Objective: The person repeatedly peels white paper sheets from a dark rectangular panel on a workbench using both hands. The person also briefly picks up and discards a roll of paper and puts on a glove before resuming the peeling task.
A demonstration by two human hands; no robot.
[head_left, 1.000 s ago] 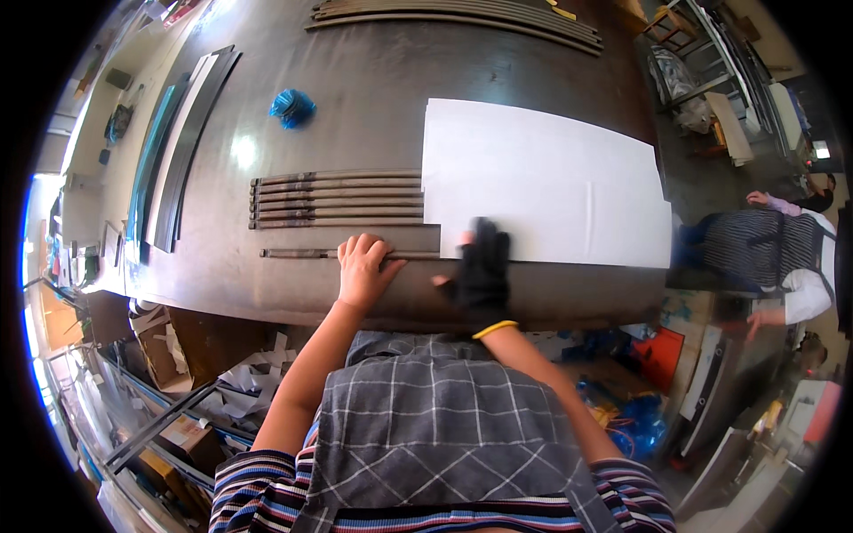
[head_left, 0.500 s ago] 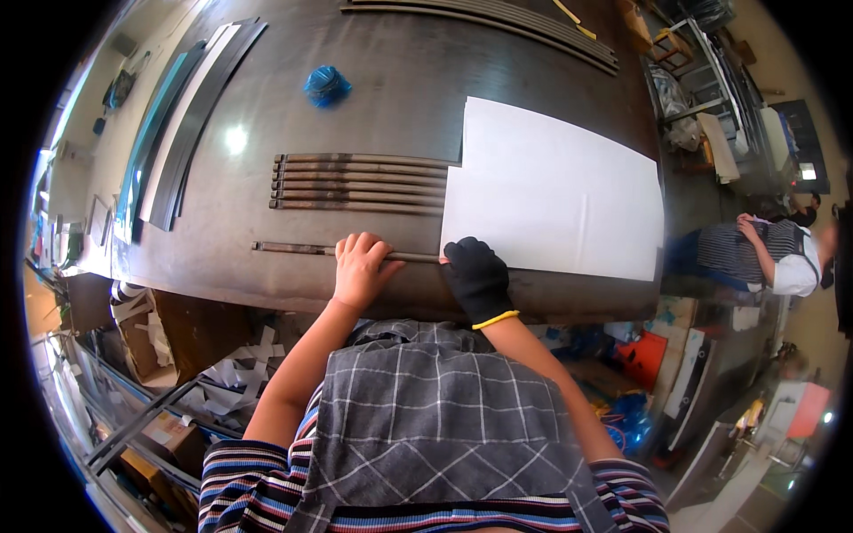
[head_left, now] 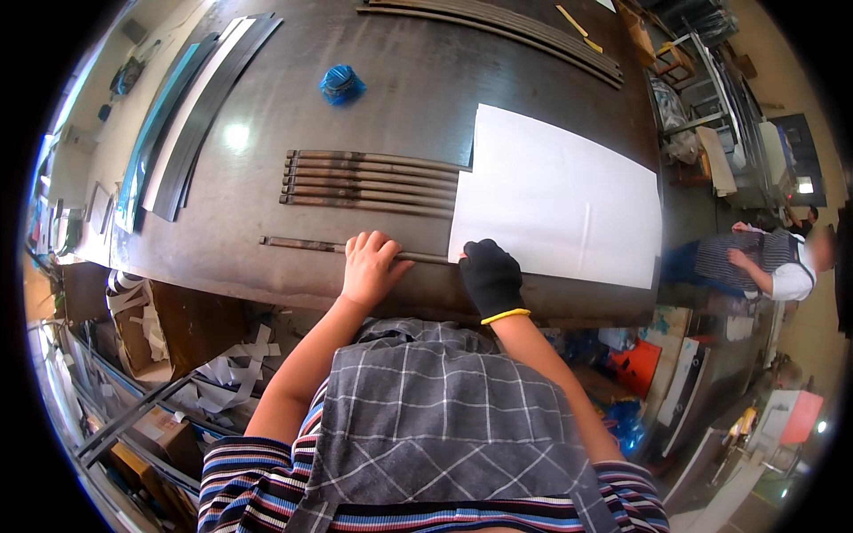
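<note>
A single thin brown rod (head_left: 306, 244) lies near the table's front edge. My bare left hand (head_left: 373, 269) is closed over it, fingers across its top and thumb to the right. My right hand (head_left: 491, 277), in a black glove with a yellow cuff, is curled where the rod meets the near left corner of a large white sheet (head_left: 560, 200). Its fingers hide what exactly they grip. Beyond lies a row of several similar rods (head_left: 373, 182), side by side, their right ends covered by the sheet.
A blue plastic-wrapped bundle (head_left: 342, 85) sits farther back on the dark table (head_left: 418, 98). Long dark and pale strips (head_left: 209, 115) lie at left, more long rods (head_left: 498, 34) along the far side. A cardboard box (head_left: 191, 329) stands below left. Another person (head_left: 746, 262) stands at right.
The whole view has shifted slightly, moving the table's things a little rightward in it. Both hands stay at the rod, the right one more curled with its wrist turned slightly.
</note>
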